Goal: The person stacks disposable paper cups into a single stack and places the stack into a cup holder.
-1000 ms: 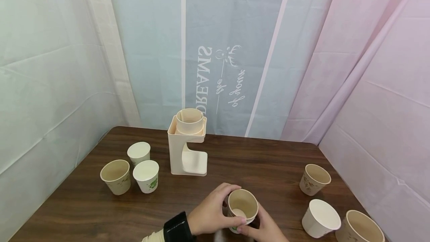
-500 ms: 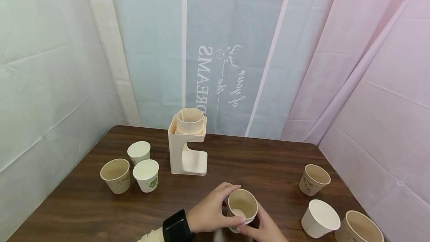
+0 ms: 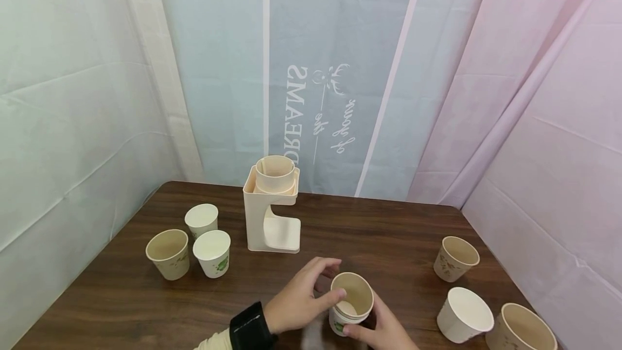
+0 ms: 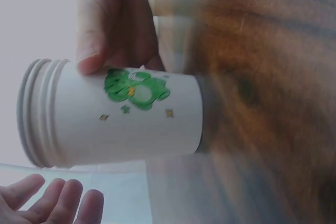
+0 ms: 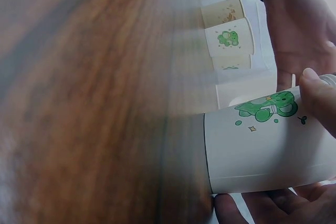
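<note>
on my feed, three cups (image 3: 212,263) sit at ten o'clock from the cup stack (image 3: 358,298), a cream dispenser (image 3: 255,226) nearer eleven. the left hand (image 3: 297,300) is spread at nine; i can't tell whether its thumb touches the rim. the stack stands upright, mouth up, long axis vertical, on the dark wood-grain table (image 3: 369,236), gripped by the right hand (image 3: 384,331) at four o'clock. three more cups (image 3: 461,320) sit at two to three, pale curtains (image 3: 335,26) behind.

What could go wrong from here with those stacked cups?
The right hand alone appears to grip the cup stack, so a loose hold might let it tip. In the head view, the left hand overlaps the rim of the top beige cup and could snag it when moving.
</note>
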`<state>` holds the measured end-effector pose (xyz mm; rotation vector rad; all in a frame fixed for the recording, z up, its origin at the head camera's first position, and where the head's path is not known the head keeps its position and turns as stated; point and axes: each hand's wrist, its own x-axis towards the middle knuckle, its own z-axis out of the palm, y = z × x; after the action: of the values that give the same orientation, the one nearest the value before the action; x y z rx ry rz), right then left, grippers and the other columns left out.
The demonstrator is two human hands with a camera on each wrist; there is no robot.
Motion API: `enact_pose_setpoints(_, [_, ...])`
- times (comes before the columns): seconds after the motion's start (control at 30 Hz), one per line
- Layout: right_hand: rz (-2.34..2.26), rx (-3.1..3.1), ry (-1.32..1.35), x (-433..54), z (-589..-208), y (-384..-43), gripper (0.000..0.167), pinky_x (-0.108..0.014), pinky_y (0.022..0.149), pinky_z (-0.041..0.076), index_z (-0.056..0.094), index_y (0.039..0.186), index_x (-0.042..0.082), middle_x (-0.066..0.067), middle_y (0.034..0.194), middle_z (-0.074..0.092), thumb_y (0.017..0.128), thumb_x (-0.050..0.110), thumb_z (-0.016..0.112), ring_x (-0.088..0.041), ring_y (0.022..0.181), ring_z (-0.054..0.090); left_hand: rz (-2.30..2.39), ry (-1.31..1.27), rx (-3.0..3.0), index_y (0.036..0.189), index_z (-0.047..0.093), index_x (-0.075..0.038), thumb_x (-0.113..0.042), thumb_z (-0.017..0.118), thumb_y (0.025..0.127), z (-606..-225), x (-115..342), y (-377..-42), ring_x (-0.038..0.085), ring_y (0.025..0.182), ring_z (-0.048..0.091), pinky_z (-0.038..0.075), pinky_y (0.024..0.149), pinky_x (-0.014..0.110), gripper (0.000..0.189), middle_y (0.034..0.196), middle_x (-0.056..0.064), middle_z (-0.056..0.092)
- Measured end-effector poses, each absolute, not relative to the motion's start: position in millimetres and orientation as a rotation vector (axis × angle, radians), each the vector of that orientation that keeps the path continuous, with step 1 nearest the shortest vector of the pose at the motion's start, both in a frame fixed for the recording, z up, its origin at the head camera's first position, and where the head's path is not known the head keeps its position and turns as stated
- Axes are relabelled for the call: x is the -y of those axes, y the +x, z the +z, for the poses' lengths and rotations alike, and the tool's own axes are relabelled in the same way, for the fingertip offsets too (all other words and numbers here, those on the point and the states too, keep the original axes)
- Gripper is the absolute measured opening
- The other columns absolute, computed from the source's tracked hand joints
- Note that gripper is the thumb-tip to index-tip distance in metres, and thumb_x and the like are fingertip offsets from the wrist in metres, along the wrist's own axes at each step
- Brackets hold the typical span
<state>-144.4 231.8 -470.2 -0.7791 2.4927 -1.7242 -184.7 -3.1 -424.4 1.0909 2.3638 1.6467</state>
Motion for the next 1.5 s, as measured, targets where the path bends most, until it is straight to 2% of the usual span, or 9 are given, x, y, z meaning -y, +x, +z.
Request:
enact_pose_setpoints(0.23, [-1.727,-2.533,-0.814,-232.1,-471.7,-145.1,0.070,-0.019,0.098,0.043,0.042,0.142,-0.010,-0.026,0.128,0.061,0.086,0.006,0.081,-0.006,0.119,0.057,1.703,1.063,-2.425,0.142,0.052,-0.008,-0.030,0.062,0.104,-412.6,18.8,-188.9,0.028,0.118,0.058,0.054,0.088,0.031,0.045,0.131,0.005,0.058])
enact_pose_setpoints(0.47, [-1.765,-2.508,-0.895,-231.6,-474.3,-146.4,0.071,-0.020,0.098,0.045,0.041,0.142,-0.010,-0.026,0.127,0.061,0.085,0.002,0.081,-0.008,0.118,0.058,1.718,1.008,-2.588,0.140,0.054,-0.009,-0.029,0.066,0.101,-398.5,52.2,-191.9,0.023,0.113,0.059,0.056,0.086,0.034,0.045,0.127,0.003,0.060])
enact_pose_setpoints(0.6, [-1.780,-2.489,-0.927,-232.1,-475.9,-147.2,0.071,-0.020,0.098,0.045,0.040,0.143,-0.011,-0.027,0.127,0.060,0.085,0.000,0.080,-0.008,0.119,0.058,1.722,1.006,-2.703,0.137,0.055,-0.007,-0.021,0.069,0.099,-392.1,79.3,-193.5,0.025,0.112,0.061,0.057,0.084,0.033,0.043,0.127,0.005,0.061])
enact_pose_setpoints(0.77, [-1.801,-2.463,-0.928,-232.5,-476.8,-146.9,0.071,-0.021,0.098,0.046,0.039,0.143,-0.011,-0.027,0.127,0.060,0.085,-0.001,0.080,-0.008,0.118,0.058,1.714,0.999,-2.862,0.134,0.057,-0.006,-0.009,0.070,0.097,-383.3,121.7,-190.5,0.018,0.105,0.063,0.057,0.079,0.031,0.040,0.124,0.007,0.063])
enact_pose_setpoints(0.97, [-1.804,-2.453,-0.920,-231.2,-476.0,-146.9,0.071,-0.022,0.099,0.046,0.039,0.142,-0.012,-0.027,0.127,0.060,0.086,0.000,0.080,-0.009,0.118,0.059,1.726,0.844,-3.058,0.137,0.055,-0.005,0.001,0.068,0.095,-373.1,178.8,-181.0,0.002,0.099,0.061,0.053,0.075,0.019,0.044,0.128,0.010,0.061])
enact_pose_setpoints(1.2, [-1.768,-2.464,-0.866,-230.4,-471.4,-146.5,0.071,-0.021,0.098,0.045,0.040,0.144,-0.008,-0.027,0.129,0.058,0.088,0.006,0.080,-0.009,0.119,0.057,1.607,0.540,-3.283,0.141,0.053,-0.005,-0.006,0.071,0.095,-372.9,237.9,-173.5,-0.008,0.093,0.059,0.046,0.076,0.008,0.049,0.122,-0.025,0.054])
enact_pose_setpoints(1.27, [-1.771,-2.458,-0.862,-230.3,-470.7,-146.2,0.071,-0.021,0.099,0.045,0.040,0.144,-0.008,-0.027,0.130,0.058,0.088,0.006,0.080,-0.010,0.119,0.057,1.588,0.474,-3.320,0.142,0.052,-0.005,-0.009,0.074,0.094,-375.7,250.6,-175.2,-0.009,0.093,0.056,0.042,0.077,0.008,0.053,0.123,-0.029,0.051])
enact_pose_setpoints(1.33, [-1.782,-2.448,-0.857,-230.4,-470.5,-146.1,0.071,-0.021,0.099,0.045,0.039,0.144,-0.008,-0.028,0.130,0.058,0.088,0.005,0.080,-0.010,0.119,0.057,1.583,0.415,-3.335,0.144,0.050,-0.005,-0.011,0.076,0.093,-380.8,261.1,-179.6,-0.010,0.096,0.052,0.039,0.079,0.007,0.057,0.127,-0.025,0.051])
enact_pose_setpoints(1.5, [-1.817,-2.396,-0.858,-230.9,-472.1,-145.6,0.071,-0.022,0.099,0.045,0.037,0.145,-0.010,-0.031,0.130,0.056,0.089,0.004,0.078,-0.010,0.120,0.057,1.574,0.310,-3.264,0.154,0.036,-0.002,-0.016,0.075,0.094,-405.3,279.8,-192.2,-0.018,0.111,0.037,0.033,0.083,0.000,0.073,0.146,0.018,0.046])
